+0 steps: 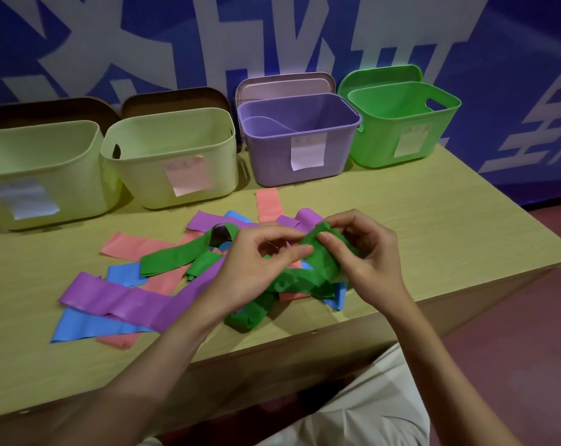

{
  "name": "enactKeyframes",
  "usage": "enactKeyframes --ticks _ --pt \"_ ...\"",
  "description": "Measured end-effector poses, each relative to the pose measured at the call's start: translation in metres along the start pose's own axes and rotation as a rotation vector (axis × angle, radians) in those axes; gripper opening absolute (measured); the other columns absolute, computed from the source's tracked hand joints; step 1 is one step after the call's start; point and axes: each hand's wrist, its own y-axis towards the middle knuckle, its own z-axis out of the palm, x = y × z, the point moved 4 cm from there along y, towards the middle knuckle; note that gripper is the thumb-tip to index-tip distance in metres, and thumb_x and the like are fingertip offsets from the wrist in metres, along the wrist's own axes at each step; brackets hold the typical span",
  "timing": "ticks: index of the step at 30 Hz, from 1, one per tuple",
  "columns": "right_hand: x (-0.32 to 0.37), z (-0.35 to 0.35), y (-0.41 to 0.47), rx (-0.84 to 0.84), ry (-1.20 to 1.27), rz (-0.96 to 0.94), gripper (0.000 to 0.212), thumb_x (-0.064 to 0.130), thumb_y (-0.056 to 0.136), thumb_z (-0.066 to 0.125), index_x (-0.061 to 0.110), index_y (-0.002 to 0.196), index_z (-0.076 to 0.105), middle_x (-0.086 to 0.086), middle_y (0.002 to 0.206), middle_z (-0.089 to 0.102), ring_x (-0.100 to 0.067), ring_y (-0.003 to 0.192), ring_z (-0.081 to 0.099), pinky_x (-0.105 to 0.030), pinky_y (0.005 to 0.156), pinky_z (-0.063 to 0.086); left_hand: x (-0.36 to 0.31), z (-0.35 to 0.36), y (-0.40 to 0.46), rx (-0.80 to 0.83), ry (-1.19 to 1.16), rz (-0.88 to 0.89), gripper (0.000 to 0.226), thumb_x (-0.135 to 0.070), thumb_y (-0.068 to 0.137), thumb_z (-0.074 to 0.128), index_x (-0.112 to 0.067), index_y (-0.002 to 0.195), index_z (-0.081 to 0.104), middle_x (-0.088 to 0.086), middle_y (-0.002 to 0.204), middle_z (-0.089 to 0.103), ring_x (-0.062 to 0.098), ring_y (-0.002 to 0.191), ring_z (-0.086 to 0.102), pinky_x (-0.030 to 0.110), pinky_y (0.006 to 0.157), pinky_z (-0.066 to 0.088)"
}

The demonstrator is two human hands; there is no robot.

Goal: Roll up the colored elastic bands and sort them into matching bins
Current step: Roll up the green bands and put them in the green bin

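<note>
The green band point(317, 265) is lifted just above the pile on the table point(401, 201), its end pinched by the right hand point(366, 252) and left hand point(259, 262). Roll tightly, keeping edges aligned, letting the tail feed freely.

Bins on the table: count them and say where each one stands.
4, in a row along the table's far edge: a cream bin at far left, a second cream bin beside it, a purple bin, then a green bin at far right.
</note>
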Motion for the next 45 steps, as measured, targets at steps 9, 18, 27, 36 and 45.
enactKeyframes --ticks 9,18,27,36,45 --pt "0.001 -0.001 -0.001 0.065 0.006 -0.022 0.015 0.008 0.082 0.068 0.012 0.097 0.064 0.001 0.081 0.064 -0.005 0.074 0.058 -0.017 0.069 0.047 -0.001 -0.001 -0.001 -0.034 -0.083 -0.037 0.023 0.005 0.08 0.066 -0.019 0.079 0.068 -0.015 0.07 0.068 -0.001 0.072 0.062 0.012 0.071 0.048" --pt "0.001 -0.003 0.002 0.071 -0.023 -0.003 0.007 0.01 0.082 0.068 0.014 0.087 0.066 0.006 0.08 0.069 -0.006 0.075 0.063 -0.02 0.07 0.05 -0.002 0.003 -0.001 0.04 -0.117 -0.054 0.02 0.001 0.089 0.057 -0.016 0.087 0.068 -0.013 0.061 0.063 0.0 0.059 0.051 0.014 0.06 0.044" --pt "-0.003 -0.003 0.001 0.02 -0.022 -0.018 0.006 0.011 0.082 0.069 0.012 0.086 0.065 0.005 0.079 0.067 -0.005 0.074 0.062 -0.019 0.069 0.049 -0.001 0.001 -0.002 -0.088 0.035 0.091 0.016 -0.007 0.077 0.073 -0.014 0.092 0.073 0.003 0.082 0.07 0.017 0.077 0.065 0.026 0.073 0.052" --pt "0.0 -0.007 -0.001 0.086 0.003 -0.025 0.027 0.009 0.084 0.07 0.009 0.111 0.066 0.01 0.081 0.064 -0.007 0.075 0.059 -0.017 0.071 0.048 0.003 0.005 -0.002 -0.064 -0.097 -0.04 0.024 0.0 0.084 0.065 -0.024 0.083 0.07 -0.016 0.067 0.068 0.001 0.066 0.059 0.013 0.064 0.047" --pt "-0.004 -0.01 0.001 0.053 -0.046 -0.017 0.008 0.01 0.08 0.071 0.01 0.085 0.065 -0.006 0.077 0.065 -0.01 0.071 0.059 -0.021 0.066 0.05 0.002 0.009 -0.004 0.009 -0.112 -0.057 0.013 -0.004 0.09 0.058 -0.005 0.091 0.071 -0.002 0.066 0.061 0.0 0.062 0.054 0.012 0.062 0.043"
